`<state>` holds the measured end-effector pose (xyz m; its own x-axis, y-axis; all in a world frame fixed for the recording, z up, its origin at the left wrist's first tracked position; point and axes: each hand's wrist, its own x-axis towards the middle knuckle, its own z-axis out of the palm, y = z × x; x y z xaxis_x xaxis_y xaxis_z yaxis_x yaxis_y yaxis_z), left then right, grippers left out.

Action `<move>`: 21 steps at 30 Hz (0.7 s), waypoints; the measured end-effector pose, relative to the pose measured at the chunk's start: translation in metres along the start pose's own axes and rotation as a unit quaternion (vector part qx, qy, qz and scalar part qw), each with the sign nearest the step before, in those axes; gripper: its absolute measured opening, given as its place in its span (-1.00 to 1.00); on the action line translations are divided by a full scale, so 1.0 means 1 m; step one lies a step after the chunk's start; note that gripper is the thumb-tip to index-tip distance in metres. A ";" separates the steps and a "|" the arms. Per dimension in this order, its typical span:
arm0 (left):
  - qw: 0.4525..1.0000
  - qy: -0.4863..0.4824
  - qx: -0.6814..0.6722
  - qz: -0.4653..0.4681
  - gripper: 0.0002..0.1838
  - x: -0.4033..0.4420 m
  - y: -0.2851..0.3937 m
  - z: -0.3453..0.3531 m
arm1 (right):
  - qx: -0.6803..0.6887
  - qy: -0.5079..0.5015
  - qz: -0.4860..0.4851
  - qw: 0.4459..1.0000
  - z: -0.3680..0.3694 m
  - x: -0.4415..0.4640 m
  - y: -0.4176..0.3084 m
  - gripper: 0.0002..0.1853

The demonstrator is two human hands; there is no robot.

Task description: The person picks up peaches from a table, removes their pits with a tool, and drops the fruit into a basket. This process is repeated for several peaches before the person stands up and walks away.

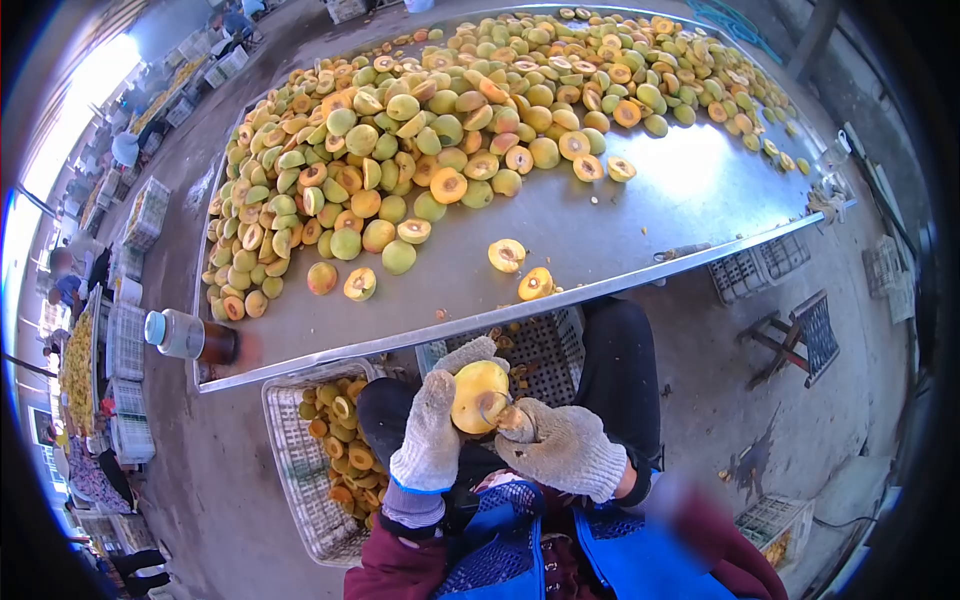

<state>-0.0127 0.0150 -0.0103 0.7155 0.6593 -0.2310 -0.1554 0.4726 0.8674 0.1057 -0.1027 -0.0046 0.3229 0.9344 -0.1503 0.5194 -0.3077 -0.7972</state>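
Observation:
My left hand (428,425), in a pale knitted work glove, is closed around a yellow peach half (478,390) held above my lap. In my gloved right hand (565,448) is a pitting knife (513,424) with a short wooden handle. Its small metal blade is against the lower right of the fruit; how deep it goes is hidden. Nearest on the metal table (420,320) lie two cut halves, a peach half with its stone area showing (506,255) and another peach half (536,284).
A large heap of peach halves (440,110) covers the table's far side. Beside my left knee stands a crate of halves (285,470); a dark-bottomed crate (545,350) sits between my knees. A bottle (185,335) lies at the left corner. A folding stool (800,340) stands right.

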 end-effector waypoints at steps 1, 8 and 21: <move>1.000 -0.001 0.000 -0.001 -0.10 0.000 -0.001 -0.001 | -0.031 -0.007 -0.003 1.000 0.000 0.001 0.000 -0.65; 0.999 -0.035 0.016 0.021 -0.29 -0.002 -0.009 -0.007 | -0.079 -0.029 -0.009 0.996 0.006 0.000 0.007 -0.66; 0.983 -0.167 0.051 -0.053 -0.26 0.010 0.013 -0.024 | -0.059 -0.139 0.065 0.986 -0.011 0.011 -0.013 -0.61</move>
<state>-0.0243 0.0416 -0.0120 0.9106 0.3724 -0.1791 -0.0117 0.4564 0.8897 0.1115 -0.0905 0.0108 0.1717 0.8936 -0.4148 0.5814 -0.4318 -0.6896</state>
